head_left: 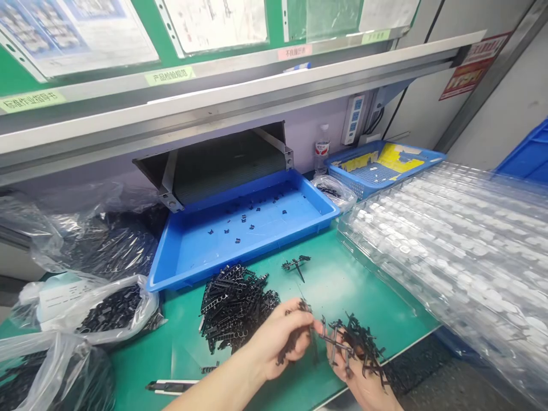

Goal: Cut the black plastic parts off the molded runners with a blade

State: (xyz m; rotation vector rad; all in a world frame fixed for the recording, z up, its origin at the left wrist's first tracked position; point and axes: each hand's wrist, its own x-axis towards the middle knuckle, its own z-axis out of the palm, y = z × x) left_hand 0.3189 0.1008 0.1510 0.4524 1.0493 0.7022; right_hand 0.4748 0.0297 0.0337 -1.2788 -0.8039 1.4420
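Note:
My left hand (278,337) is closed round a bundle of thin black plastic sprue pieces (291,348) just above the green mat. Close to its right, my right hand (359,374) lies palm up at the mat's front edge and cradles a loose tangle of black sprues (357,339), with fingers curled around them. The two hands almost touch. A heap of the same black sprues (233,305) lies on the mat just left of my left hand. One single black sprue (296,264) rests alone farther back.
A blue tray (188,268) with several small black parts sits behind the heap, under a dark chute (222,162). Clear plastic bags of black parts (103,308) crowd the left. Stacked clear blister trays (449,251) fill the right. A utility knife (171,387) lies near the front edge.

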